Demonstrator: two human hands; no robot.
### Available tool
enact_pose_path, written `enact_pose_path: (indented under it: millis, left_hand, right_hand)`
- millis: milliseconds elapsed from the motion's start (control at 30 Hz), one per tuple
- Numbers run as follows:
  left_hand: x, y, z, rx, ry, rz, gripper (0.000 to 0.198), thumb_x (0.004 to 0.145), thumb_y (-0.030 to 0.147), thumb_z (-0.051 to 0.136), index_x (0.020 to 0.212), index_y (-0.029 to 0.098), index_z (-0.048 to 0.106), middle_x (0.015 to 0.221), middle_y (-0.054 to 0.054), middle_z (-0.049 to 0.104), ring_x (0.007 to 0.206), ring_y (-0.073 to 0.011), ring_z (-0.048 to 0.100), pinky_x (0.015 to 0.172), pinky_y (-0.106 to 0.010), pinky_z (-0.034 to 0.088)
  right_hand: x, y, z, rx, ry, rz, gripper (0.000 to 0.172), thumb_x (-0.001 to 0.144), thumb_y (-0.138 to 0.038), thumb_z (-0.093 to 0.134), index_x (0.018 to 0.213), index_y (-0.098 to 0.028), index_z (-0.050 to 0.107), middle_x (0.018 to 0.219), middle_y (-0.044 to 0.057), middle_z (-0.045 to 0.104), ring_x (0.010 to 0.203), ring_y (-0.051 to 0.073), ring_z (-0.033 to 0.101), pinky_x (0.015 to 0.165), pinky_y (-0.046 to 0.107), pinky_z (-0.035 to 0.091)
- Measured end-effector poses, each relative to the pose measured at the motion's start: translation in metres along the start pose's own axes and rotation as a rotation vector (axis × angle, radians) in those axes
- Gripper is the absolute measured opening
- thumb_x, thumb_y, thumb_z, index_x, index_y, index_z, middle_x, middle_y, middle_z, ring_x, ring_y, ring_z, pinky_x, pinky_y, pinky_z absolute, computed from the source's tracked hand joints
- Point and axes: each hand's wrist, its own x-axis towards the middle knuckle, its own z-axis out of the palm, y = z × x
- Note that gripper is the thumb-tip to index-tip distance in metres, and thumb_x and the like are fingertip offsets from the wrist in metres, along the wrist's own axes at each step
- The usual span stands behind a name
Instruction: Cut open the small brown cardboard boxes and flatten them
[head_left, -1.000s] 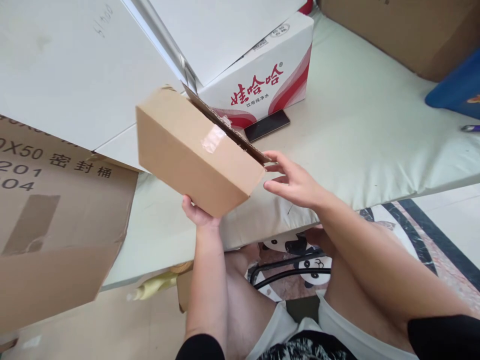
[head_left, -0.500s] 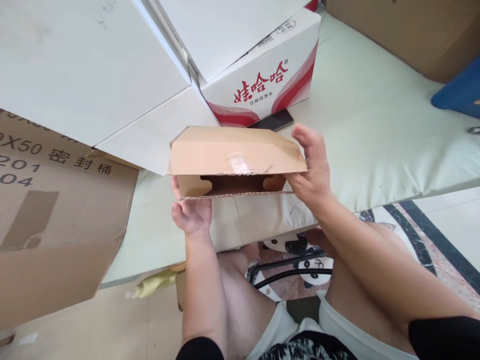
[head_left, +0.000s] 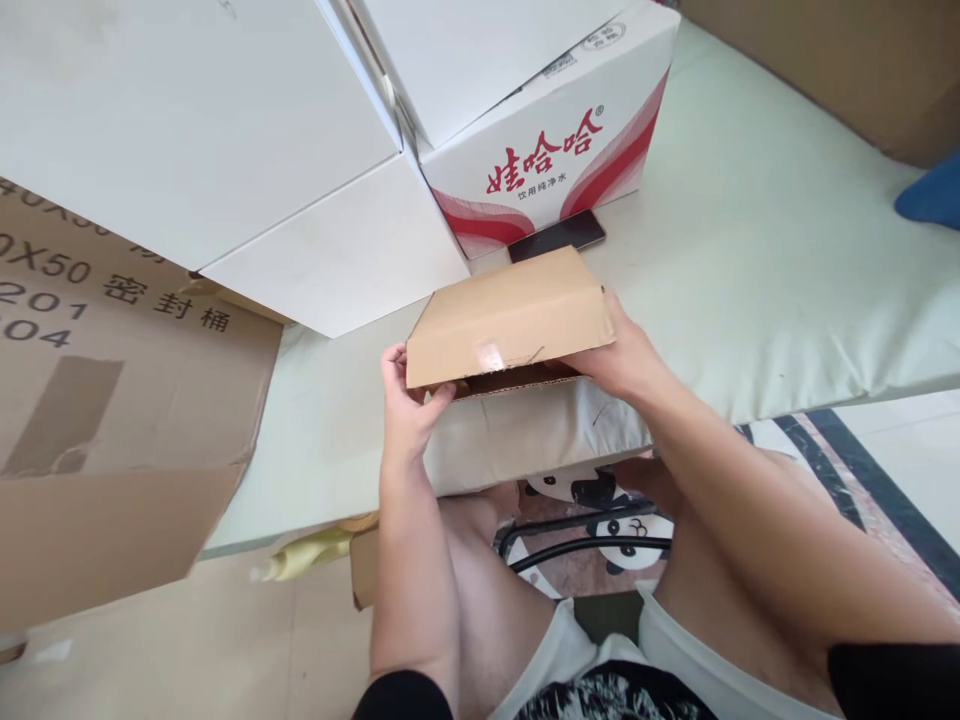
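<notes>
A small brown cardboard box (head_left: 517,295) is held between my two hands over the front edge of the table. Its front flap, with a piece of clear tape on it, hangs nearly down, and a narrow dark gap shows beneath. My left hand (head_left: 411,400) is closed on the box's left front corner, thumb at the gap and fingers along the side. At the right front corner, my right hand (head_left: 619,352) grips the box; some of its fingers are hidden behind and under the cardboard.
Behind the box lies a dark phone (head_left: 559,236) against a white and red carton (head_left: 551,165). White boxes (head_left: 330,250) stand at the left, beside a large printed brown carton (head_left: 142,400). A blue object (head_left: 930,195) sits at the right. The table (head_left: 750,280) has a pale green cover.
The box's front flap has come down and the opening has narrowed. My left thumb has moved up to the gap, and my right hand's fingers have closed in on the corner.
</notes>
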Motion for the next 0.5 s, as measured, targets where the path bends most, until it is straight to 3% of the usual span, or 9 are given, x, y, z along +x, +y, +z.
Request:
enact_pose_path:
  millis: [133,233,333,500]
  left_hand:
    - [-0.004,0.001,0.007,0.087,-0.056,0.034,0.08,0.052,0.049,0.097,0.109,0.027,0.046,0.104,-0.002,0.053,0.086,-0.0157,0.056,0.072,-0.027,0.048]
    - [-0.005,-0.002,0.019,0.125,0.034,0.045,0.08,0.052,0.049,0.096,0.106,0.027,0.04,0.098,0.001,0.051,0.078,-0.0141,0.054,0.067,-0.027,0.047]
    - [-0.006,-0.004,0.032,0.181,0.133,0.089,0.09,0.046,0.045,0.097,0.113,0.027,0.039,0.104,-0.001,0.053,0.084,-0.0162,0.059,0.074,-0.03,0.05]
    - [-0.006,-0.003,0.042,0.212,0.206,0.173,0.087,0.052,0.038,0.092,0.121,0.025,0.041,0.113,-0.005,0.054,0.093,-0.0188,0.062,0.081,-0.033,0.051]
  right_hand:
    - [0.0,0.002,-0.012,-0.076,-0.034,0.004,0.066,0.072,-0.051,0.074,0.131,-0.026,0.06,0.132,0.014,0.07,0.121,0.043,0.065,0.096,0.06,0.054]
    - [-0.005,-0.003,-0.01,-0.152,0.028,0.048,0.073,0.068,-0.05,0.074,0.134,-0.025,0.056,0.127,0.015,0.072,0.114,0.045,0.067,0.091,0.06,0.055]
    - [-0.009,-0.005,0.0,-0.21,0.083,0.013,0.08,0.067,-0.043,0.073,0.141,-0.028,0.045,0.125,0.015,0.072,0.107,0.044,0.069,0.084,0.057,0.055]
    - [-0.011,-0.005,0.009,-0.231,0.177,-0.052,0.075,0.072,-0.038,0.069,0.138,-0.032,0.034,0.131,0.012,0.069,0.101,0.038,0.071,0.082,0.054,0.055]
